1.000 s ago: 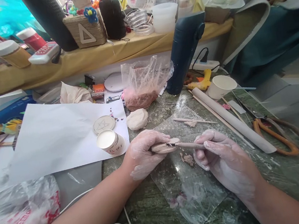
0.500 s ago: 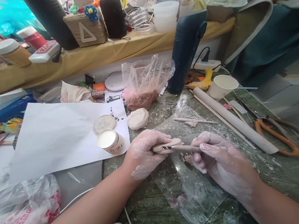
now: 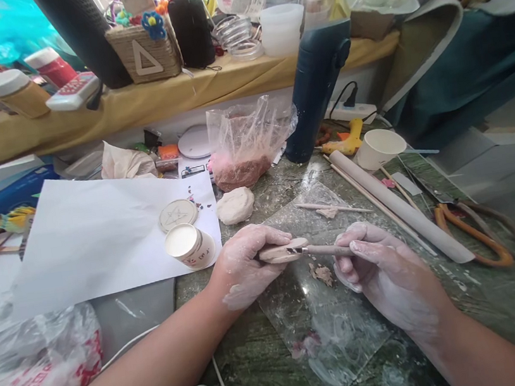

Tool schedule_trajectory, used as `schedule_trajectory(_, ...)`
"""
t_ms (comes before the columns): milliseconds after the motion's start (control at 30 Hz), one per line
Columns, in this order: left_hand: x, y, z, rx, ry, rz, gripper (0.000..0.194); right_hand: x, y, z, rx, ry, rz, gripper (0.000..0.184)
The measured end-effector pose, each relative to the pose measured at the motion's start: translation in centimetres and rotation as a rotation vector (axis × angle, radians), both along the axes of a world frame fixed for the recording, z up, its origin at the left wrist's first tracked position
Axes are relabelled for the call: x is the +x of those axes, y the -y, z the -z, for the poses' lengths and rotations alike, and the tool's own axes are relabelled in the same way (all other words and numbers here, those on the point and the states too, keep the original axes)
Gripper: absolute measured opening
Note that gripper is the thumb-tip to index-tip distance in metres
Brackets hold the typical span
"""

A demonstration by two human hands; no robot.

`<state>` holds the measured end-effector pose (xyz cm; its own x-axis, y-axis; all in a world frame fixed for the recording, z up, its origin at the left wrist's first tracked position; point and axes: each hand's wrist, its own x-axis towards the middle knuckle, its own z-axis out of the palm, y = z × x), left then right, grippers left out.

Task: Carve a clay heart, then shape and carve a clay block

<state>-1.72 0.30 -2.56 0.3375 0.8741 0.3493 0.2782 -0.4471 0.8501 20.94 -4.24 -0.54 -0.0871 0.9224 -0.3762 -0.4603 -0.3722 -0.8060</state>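
Note:
My left hand (image 3: 250, 264), dusted with white powder, is closed around a flat, rounded piece of clay (image 3: 281, 253). Between the thumb and fingers of my right hand (image 3: 383, 268) is a slim clay carving tool (image 3: 327, 250) with a dark metal tip. That tip meets the right-hand edge of the clay piece. Below the tool, clay scraps (image 3: 321, 274) lie on a clear plastic sheet (image 3: 336, 342) smeared with white. A thin pointed stick (image 3: 334, 208) rests farther back on the sheet. Behind my left hand sits a lump of white clay (image 3: 236, 206).
Left of my hands, a small open cup (image 3: 189, 246) and a star-marked disc (image 3: 178, 215) stand on white paper (image 3: 100, 234). At right lie a roller (image 3: 398, 205) and orange-handled scissors (image 3: 478, 245). A dark blue bottle (image 3: 318, 88) and a bag of brown clay (image 3: 243, 156) stand behind.
The tool has shifted right along the clay piece, its tip now at the piece's right end. My right hand has moved slightly right; my left hand keeps its hold.

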Motion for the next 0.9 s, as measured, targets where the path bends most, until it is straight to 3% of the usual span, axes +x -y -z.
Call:
schedule_trajectory(367,-0.02,0.05,-0.35,0.013,0.013,0.064,0.013,0.16,0.19,0.75,-0.005,0.009,-0.026,0.02)
schedule_trajectory(900,-0.08,0.17,-0.51,-0.006,-0.046,0.096,0.015,-0.1,0.07,0.47,-0.015,0.072,-0.028,0.022)
